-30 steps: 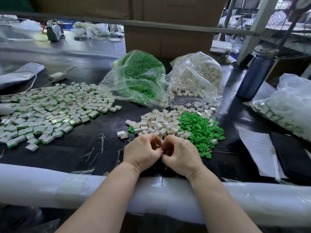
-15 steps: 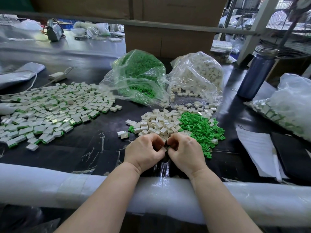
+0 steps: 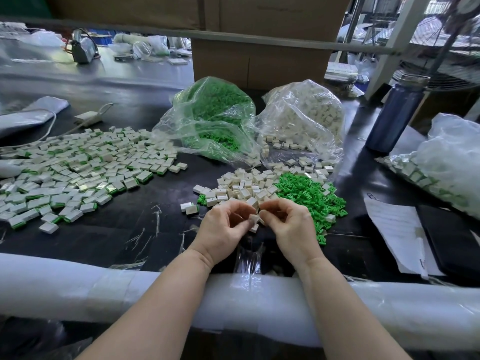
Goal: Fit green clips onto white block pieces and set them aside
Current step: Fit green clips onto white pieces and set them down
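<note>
A dark table (image 3: pixel 124 235) is spread with parts. Far left of the grip a wide field of finished pieces (image 3: pixel 78 167) is laid out; beyond it bags of green clips (image 3: pixel 215 113) and white blocks (image 3: pixel 306 113) are set. Just behind the grip loose white blocks (image 3: pixel 249 183) and green clips (image 3: pixel 309 193) are heaped. One white block piece (image 3: pixel 254 219) is pinched between the left hand (image 3: pixel 223 227) and right hand (image 3: pixel 291 227), fingertips closed on it.

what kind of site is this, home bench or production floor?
Most likely a small factory hand-assembly station. Bulk parts come in clear bags, one of green clips and one of white blocks. Hundreds of finished pieces lie spread on the dark table, with large cardboard cartons stacked behind.
</note>
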Motion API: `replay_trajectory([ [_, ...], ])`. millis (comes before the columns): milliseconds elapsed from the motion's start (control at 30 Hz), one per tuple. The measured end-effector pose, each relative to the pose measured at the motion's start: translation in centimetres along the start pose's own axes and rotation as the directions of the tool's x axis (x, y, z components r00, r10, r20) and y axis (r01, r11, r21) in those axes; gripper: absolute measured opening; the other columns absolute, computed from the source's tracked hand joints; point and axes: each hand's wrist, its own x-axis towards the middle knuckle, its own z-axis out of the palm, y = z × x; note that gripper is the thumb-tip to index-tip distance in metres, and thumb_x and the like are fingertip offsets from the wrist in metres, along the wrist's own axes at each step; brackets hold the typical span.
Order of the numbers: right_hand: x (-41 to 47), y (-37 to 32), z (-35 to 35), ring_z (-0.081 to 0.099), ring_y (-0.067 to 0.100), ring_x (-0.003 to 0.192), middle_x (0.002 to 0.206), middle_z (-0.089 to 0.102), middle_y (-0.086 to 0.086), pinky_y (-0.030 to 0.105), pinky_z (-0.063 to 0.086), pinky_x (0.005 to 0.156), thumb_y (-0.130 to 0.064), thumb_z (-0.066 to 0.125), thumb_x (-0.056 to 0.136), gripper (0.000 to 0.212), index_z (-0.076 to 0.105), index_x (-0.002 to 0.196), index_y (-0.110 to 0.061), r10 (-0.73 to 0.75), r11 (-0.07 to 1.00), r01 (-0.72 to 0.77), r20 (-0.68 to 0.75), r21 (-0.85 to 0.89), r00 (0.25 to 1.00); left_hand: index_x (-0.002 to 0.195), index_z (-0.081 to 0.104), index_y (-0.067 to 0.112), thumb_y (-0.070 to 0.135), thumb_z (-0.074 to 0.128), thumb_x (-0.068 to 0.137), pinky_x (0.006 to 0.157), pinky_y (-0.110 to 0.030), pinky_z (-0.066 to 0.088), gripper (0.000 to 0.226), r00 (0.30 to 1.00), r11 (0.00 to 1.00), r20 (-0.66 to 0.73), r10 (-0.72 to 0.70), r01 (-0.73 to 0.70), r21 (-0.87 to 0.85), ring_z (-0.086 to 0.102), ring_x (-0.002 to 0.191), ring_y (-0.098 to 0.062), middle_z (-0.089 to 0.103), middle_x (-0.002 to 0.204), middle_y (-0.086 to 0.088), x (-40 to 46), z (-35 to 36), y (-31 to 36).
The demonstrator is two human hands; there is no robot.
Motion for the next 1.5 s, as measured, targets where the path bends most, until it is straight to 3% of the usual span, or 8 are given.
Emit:
replay_trajectory([
  [233,0.06,-0.55,-0.19,0.057,-0.004,0.062,0.070,0.064,-0.009,0.009,0.045,0.064,0.004,0.064,0.082,0.015,0.067,0.080,-0.011,0.017,0.971,-0.015,-0.007,0.240,1.000,0.085,0.063,0.023,0.006,0.068,0.081,0.077,-0.022,0.052,0.018,1.000,0.995,0.000,-0.004,0.004,-0.100,0.060,0.077,-0.015,0.064,0.082,-0.002,0.05,0.11,-0.27],
  [333,0.03,-0.47,-0.16,0.055,-0.001,0.056,0.066,0.063,-0.008,0.014,0.048,0.058,0.004,0.062,0.085,0.015,0.067,0.084,-0.010,0.054,0.956,-0.052,0.002,0.290,0.999,0.089,0.063,0.027,0.006,0.065,0.083,0.076,-0.019,0.052,0.022,1.000,0.992,0.001,-0.007,0.007,-0.127,0.060,0.074,-0.011,0.063,0.079,0.000,0.07,0.06,-0.25],
  [500,0.03,-0.42,0.06,0.063,0.012,0.060,0.069,0.064,0.003,0.033,0.057,0.062,0.006,0.063,0.083,0.017,0.061,0.077,-0.011,0.133,0.922,-0.140,0.043,0.361,0.990,0.088,0.060,0.013,-0.002,0.058,0.086,0.064,-0.017,0.054,0.015,0.997,0.952,-0.030,-0.070,0.058,-0.299,0.067,0.067,-0.007,0.063,0.078,-0.007,0.20,-0.02,-0.13],
  [567,0.02,-0.40,0.09,0.064,0.012,0.059,0.069,0.065,0.005,0.032,0.058,0.060,0.007,0.063,0.082,0.017,0.060,0.077,-0.009,0.140,0.910,-0.153,0.062,0.385,0.988,0.087,0.059,0.012,-0.003,0.057,0.086,0.064,-0.017,0.054,0.016,0.995,0.941,-0.042,-0.086,0.067,-0.332,0.067,0.065,-0.006,0.063,0.078,-0.009,0.26,-0.05,-0.17],
  [733,0.02,-0.45,0.08,0.064,0.010,0.055,0.067,0.065,0.004,0.021,0.055,0.055,0.009,0.064,0.080,0.018,0.061,0.074,-0.007,0.105,0.915,-0.126,0.076,0.384,0.992,0.098,0.061,0.000,-0.002,0.056,0.088,0.063,-0.020,0.055,0.011,0.996,0.936,0.003,-0.094,0.089,-0.340,0.066,0.063,-0.011,0.067,0.075,-0.009,0.32,-0.02,-0.31],
  [1067,-0.12,-0.42,0.06,0.063,0.009,0.052,0.059,0.065,0.001,0.022,0.053,0.049,0.006,0.062,0.083,0.012,0.061,0.076,-0.003,0.130,0.919,-0.164,0.117,0.358,0.985,0.093,0.063,0.003,0.002,0.059,0.087,0.063,-0.019,0.053,0.008,0.993,0.946,0.043,-0.106,0.114,-0.304,0.063,0.066,-0.014,0.067,0.079,-0.010,0.28,-0.21,-0.27],
  [1233,-0.17,-0.55,-0.03,0.057,0.009,0.049,0.064,0.059,0.010,0.027,0.055,0.050,0.008,0.062,0.082,0.020,0.059,0.076,-0.011,0.113,0.945,-0.146,0.129,0.291,0.985,0.089,0.067,-0.001,-0.004,0.058,0.086,0.065,-0.015,0.053,0.009,0.996,0.956,0.038,-0.087,0.094,-0.279,0.063,0.068,-0.008,0.065,0.083,-0.012,0.19,-0.06,0.07],
  [1500,-0.18,-0.49,0.03,0.054,0.006,0.044,0.059,0.059,0.003,0.018,0.047,0.046,0.013,0.064,0.078,0.024,0.056,0.072,-0.009,0.094,0.964,-0.128,0.154,0.231,0.984,0.079,0.068,0.008,-0.005,0.060,0.084,0.069,-0.020,0.054,0.016,0.994,0.971,0.050,-0.095,0.103,-0.215,0.062,0.070,-0.016,0.065,0.077,-0.008,0.05,-0.07,0.18],
])
